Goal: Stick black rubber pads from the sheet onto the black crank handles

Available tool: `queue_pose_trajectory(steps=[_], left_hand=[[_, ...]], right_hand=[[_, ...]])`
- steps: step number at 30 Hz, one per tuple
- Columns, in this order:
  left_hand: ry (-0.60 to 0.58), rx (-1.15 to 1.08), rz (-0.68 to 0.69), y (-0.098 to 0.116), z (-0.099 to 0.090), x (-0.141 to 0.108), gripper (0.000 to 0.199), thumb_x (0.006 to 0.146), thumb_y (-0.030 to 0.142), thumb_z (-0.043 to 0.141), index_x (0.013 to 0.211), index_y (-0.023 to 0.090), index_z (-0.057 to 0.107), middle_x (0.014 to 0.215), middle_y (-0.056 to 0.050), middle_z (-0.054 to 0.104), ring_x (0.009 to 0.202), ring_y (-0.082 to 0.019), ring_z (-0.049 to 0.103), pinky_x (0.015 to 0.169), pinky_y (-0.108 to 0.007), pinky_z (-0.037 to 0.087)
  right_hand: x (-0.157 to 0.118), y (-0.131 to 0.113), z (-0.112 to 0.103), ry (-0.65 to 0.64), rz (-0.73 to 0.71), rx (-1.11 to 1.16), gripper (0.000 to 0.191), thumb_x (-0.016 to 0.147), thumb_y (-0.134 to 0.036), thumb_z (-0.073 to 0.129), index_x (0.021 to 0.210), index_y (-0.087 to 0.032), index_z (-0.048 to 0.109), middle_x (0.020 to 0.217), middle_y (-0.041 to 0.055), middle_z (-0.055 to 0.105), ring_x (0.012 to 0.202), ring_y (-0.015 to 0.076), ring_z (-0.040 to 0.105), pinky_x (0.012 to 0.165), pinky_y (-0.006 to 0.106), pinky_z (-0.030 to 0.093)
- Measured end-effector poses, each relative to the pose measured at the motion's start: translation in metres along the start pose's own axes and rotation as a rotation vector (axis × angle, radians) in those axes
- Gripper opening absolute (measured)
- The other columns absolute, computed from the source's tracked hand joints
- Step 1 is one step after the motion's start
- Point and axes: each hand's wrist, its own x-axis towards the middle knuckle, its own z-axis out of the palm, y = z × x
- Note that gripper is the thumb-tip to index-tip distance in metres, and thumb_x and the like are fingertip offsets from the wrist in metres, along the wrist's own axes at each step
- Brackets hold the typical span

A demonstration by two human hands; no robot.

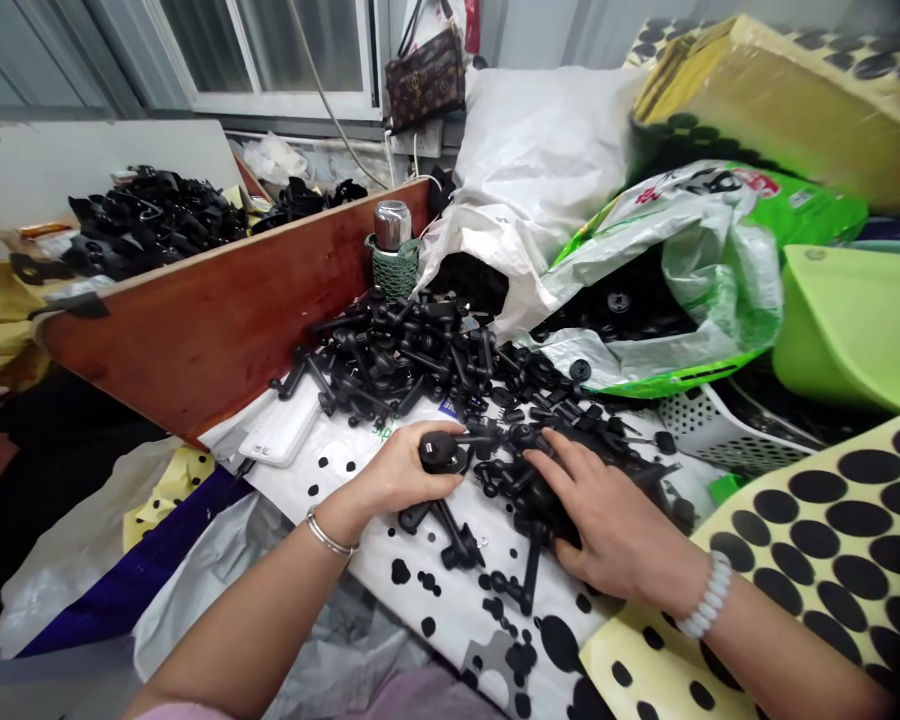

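My left hand (409, 468), with a silver bangle at its wrist, is wrapped round a round black part (439, 453) near the middle of the view. To its right, my right hand (607, 510), wearing a pale bead bracelet, rests with fingers spread on black parts. Under and between both hands lie small black parts with long stems (531, 565). A larger heap of such black parts (412, 350) rises just behind them on the white, black-spotted table cover (390, 600). What lies under my right palm is hidden.
A red-brown board (217, 310) edges the left side. Behind the heap stand a flask (393, 228) and a white sack (547, 150). Rightward are a green-white bag (735, 290), a perforated basket (705, 430), a green tub (855, 330) and a yellow dotted sheet (855, 490).
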Motion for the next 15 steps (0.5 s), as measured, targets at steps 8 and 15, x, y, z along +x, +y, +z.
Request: queue_pose_trajectory(steps=[8,15], left_hand=[[0.018,-0.136,-0.068,0.008,-0.003,-0.008,0.046,0.063,0.016,0.070,0.108,0.012,0.062,0.075,0.000,0.061,0.067,-0.014,0.056,0.062,-0.023,0.045],[0.131,-0.221,-0.124,0.006,-0.002,0.006,0.048,0.063,0.021,0.072,0.108,0.009,0.061,0.075,-0.001,0.063,0.069,-0.015,0.058,0.068,-0.026,0.047]], right_hand=[[0.001,-0.005,-0.001,-0.030,0.046,-0.003,0.079,0.062,-0.019,0.060,0.137,-0.010,0.036,0.147,0.0234,0.024,0.127,0.0389,0.034,0.092,0.050,0.044],[0.005,0.002,-0.005,-0.069,0.053,0.033,0.076,0.062,-0.015,0.062,0.134,-0.013,0.040,0.144,0.0226,0.029,0.123,0.0373,0.040,0.084,0.046,0.051]])
